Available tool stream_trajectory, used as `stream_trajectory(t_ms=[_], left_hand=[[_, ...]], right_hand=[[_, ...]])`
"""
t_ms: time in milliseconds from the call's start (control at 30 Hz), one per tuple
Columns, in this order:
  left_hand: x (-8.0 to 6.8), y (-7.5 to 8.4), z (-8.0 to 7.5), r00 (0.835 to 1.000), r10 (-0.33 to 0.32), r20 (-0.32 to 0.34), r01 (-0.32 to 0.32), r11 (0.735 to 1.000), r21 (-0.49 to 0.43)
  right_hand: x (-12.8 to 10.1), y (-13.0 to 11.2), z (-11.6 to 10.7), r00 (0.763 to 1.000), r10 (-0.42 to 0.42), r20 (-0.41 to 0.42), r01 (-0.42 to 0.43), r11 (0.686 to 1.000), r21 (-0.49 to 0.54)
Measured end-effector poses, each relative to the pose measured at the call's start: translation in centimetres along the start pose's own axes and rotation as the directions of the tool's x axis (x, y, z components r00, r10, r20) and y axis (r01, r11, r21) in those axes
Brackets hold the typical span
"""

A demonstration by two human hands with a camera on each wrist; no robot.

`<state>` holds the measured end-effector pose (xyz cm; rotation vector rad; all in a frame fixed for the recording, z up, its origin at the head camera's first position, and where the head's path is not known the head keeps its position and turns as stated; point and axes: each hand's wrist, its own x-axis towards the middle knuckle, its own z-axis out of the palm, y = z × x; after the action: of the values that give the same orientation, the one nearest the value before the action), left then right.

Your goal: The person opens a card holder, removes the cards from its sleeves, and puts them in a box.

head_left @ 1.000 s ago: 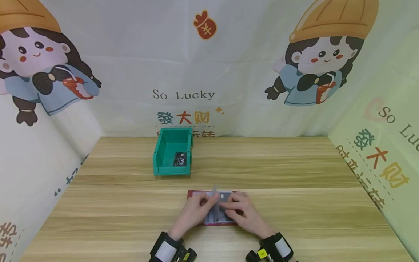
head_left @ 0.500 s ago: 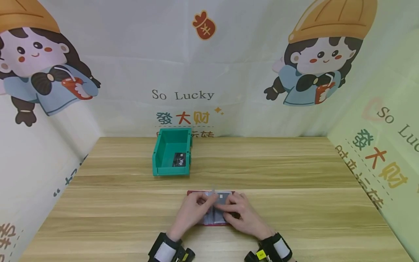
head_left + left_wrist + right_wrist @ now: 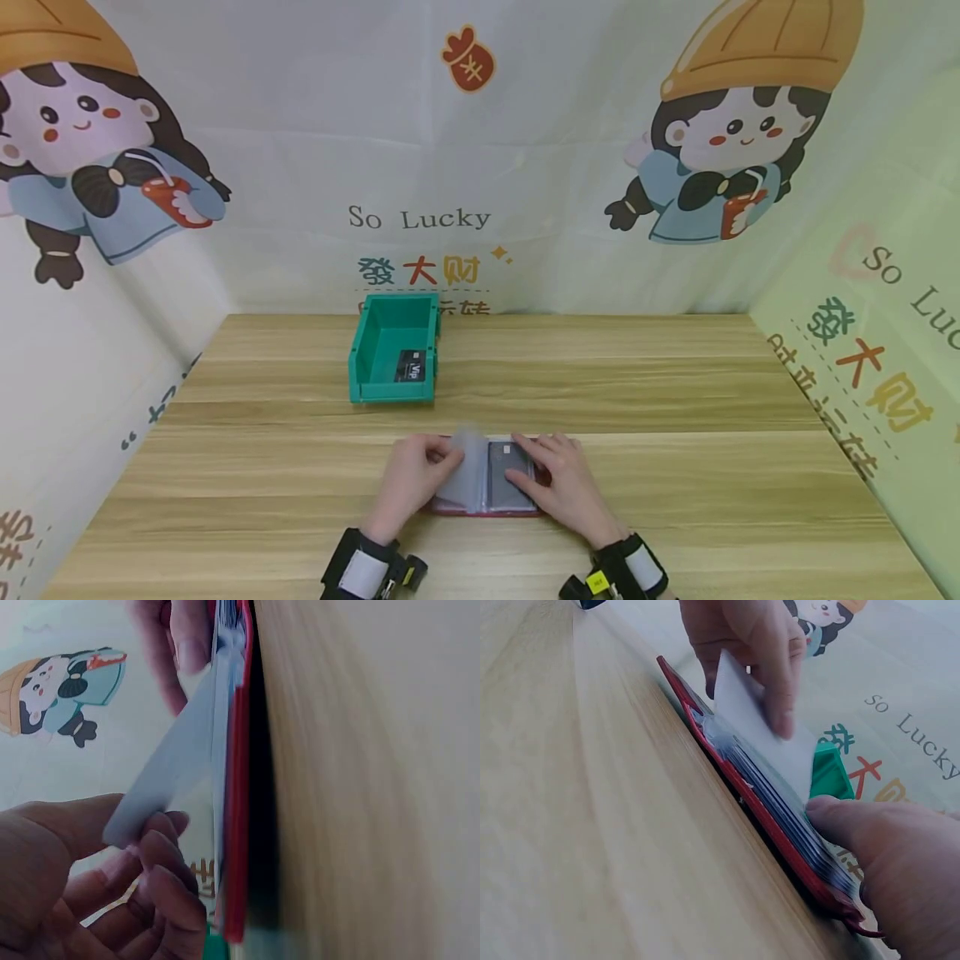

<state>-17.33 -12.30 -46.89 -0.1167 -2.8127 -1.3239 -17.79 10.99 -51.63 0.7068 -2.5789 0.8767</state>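
Observation:
A red card holder (image 3: 480, 504) lies spread on the table in the head view, its clear plastic pages fanned. My left hand (image 3: 408, 479) pinches the edge of one plastic page (image 3: 169, 772) between thumb and fingers, and that page stands raised toward the left. On the right side a dark grey card (image 3: 510, 483) with a small pale chip mark shows in its sleeve. My right hand (image 3: 558, 483) rests over the right edge, thumb and forefinger spread and touching the page. In the right wrist view, the stack of pages sits within the red cover (image 3: 780, 840).
A green bin (image 3: 393, 392) stands farther back, left of the card holder, with a black "Vip" card (image 3: 410, 366) inside. The wooden table (image 3: 675, 383) ends at a printed cloth backdrop (image 3: 555, 183). Both wrists wear black straps with cameras.
My left hand has moved left with the pinched page, turning it over and uncovering the grey card. My right forefinger has drawn back from the middle toward the holder's upper right.

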Motion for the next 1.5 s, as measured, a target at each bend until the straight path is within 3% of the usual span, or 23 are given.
stream_trajectory(t_ms=[167,400,533,667,833,967,1167,1500], left_hand=[[-0.1,-0.2,-0.9,0.999,-0.046,0.014,0.045,0.997,0.056],[-0.3,-0.4,-1.3,0.995,-0.096,0.021,0.093,0.99,0.104],[-0.4,0.0,-1.1,0.998,-0.065,-0.023,0.068,0.983,0.172],[-0.5,0.7,-0.5,0.999,0.014,-0.04,-0.005,0.973,0.233],[-0.4,1.2,0.7,0.99,0.111,0.092,-0.125,0.978,0.167],[0.1,1.3,1.3,0.983,0.101,0.154,-0.118,0.987,0.107],[0.6,1.5,1.9,0.992,0.024,0.125,-0.035,0.996,0.084],[1.0,1.7,2.1,0.995,0.004,0.102,-0.011,0.998,0.068]], right_hand=[[0.0,0.2,0.0,0.999,0.052,0.018,-0.051,0.998,-0.041],[0.0,0.0,-0.4,0.988,0.105,0.111,-0.101,0.994,-0.037],[0.2,-0.1,-0.5,0.98,0.147,0.133,-0.141,0.989,-0.055],[0.3,-0.3,-0.7,0.977,0.167,0.132,-0.161,0.985,-0.059],[0.4,-0.4,-0.5,0.978,0.178,0.112,-0.17,0.983,-0.076],[0.4,-0.4,-0.3,0.978,0.18,0.102,-0.172,0.982,-0.077],[0.5,-0.4,-0.3,0.977,0.181,0.109,-0.176,0.983,-0.058],[0.5,-0.2,-0.3,0.976,0.182,0.118,-0.176,0.982,-0.061]])
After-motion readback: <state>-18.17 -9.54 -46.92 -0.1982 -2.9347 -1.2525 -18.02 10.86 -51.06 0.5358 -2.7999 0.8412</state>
